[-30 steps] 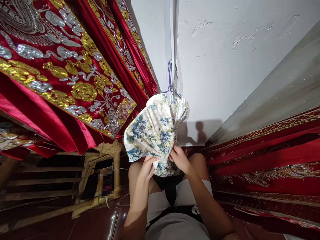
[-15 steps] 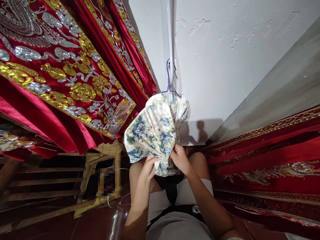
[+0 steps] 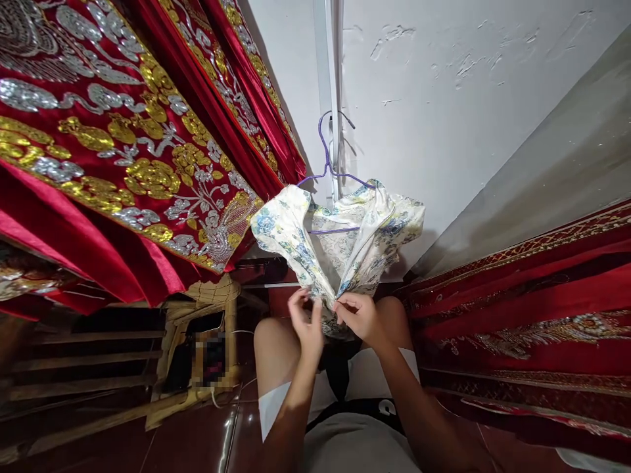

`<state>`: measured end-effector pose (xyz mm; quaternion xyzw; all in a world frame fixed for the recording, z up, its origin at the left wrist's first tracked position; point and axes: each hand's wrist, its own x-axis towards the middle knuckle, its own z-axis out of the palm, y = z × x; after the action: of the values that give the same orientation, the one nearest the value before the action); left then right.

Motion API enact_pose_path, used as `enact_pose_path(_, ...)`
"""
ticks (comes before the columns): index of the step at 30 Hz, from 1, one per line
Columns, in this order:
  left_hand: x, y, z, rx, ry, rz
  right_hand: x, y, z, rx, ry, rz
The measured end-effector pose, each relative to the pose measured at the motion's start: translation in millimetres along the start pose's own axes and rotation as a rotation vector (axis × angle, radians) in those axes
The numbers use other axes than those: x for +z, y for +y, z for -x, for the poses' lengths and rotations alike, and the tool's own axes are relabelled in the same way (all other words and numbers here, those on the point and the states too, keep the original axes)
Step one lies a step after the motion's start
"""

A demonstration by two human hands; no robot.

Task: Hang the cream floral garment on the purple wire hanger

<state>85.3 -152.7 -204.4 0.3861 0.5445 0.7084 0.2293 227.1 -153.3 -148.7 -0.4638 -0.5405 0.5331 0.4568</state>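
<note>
A short-sleeved shirt (image 3: 290, 226) with blue and yellow flowers on white cloth hangs in front of me on a purple hanger (image 3: 327, 154). Its neckline gapes in a V, and the hanger's lower bar shows across the inside. My right hand (image 3: 359, 318) pinches the front edge at the foot of the V. Beside it, my left hand (image 3: 306, 322) is curled at the opposite front edge, thumb and fingers around the cloth. A small gap lies between the two hands. The lower part of the shirt is mostly hidden behind them.
The hanger's hook is at a narrow white upright strip (image 3: 324, 59) on the white wall (image 3: 419, 131). Red sequined cloth (image 3: 152, 177) hangs at left, and more red decorated cloth (image 3: 542, 328) at right. A bamboo seat (image 3: 98, 384) stands at lower left, with a blurred-out object on it.
The shirt has turned from folded sideways to facing me, its neckline spread open. Both hands have shifted: the left has moved right and the right slightly down, now together at the front edges.
</note>
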Motion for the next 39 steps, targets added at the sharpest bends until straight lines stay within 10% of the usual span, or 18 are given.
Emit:
enact_pose_path(5,11.8,5.6,11.7,-0.051,-0.569,-0.01,5.8,-5.0,-5.0,0.047,-0.044,-0.091)
enact_pose_path(11,16.5,13.6,-3.1,-0.081,-0.647,-0.055,-6.5,-37.8,-29.4,0.104,-0.01,-0.147)
enact_pose_path(19,31.0,-6.5,-30.6,-0.091,-0.815,-0.115,-15.1,-129.3,-102.9,-0.146,0.225,-0.179)
enact_pose_path(24,36.4,-11.9,-56.4,-0.053,-0.936,-0.133,-11.5,-143.6,-107.1,-0.27,0.247,-0.171)
enact_pose_path(27,39.7,12.8,-68.1,0.005,-0.911,-0.122,-15.6,-139.5,-99.9,-0.266,0.237,-0.147)
enact_pose_path(32,59.1,94.4,-102.0,0.464,-0.484,-0.007,-17.5,-141.1,-85.8,-0.314,0.184,0.01)
enact_pose_path(39,83.2,148.9,-142.2,0.837,-0.583,-0.277,-15.8,-139.9,-87.2,-0.389,0.207,0.143)
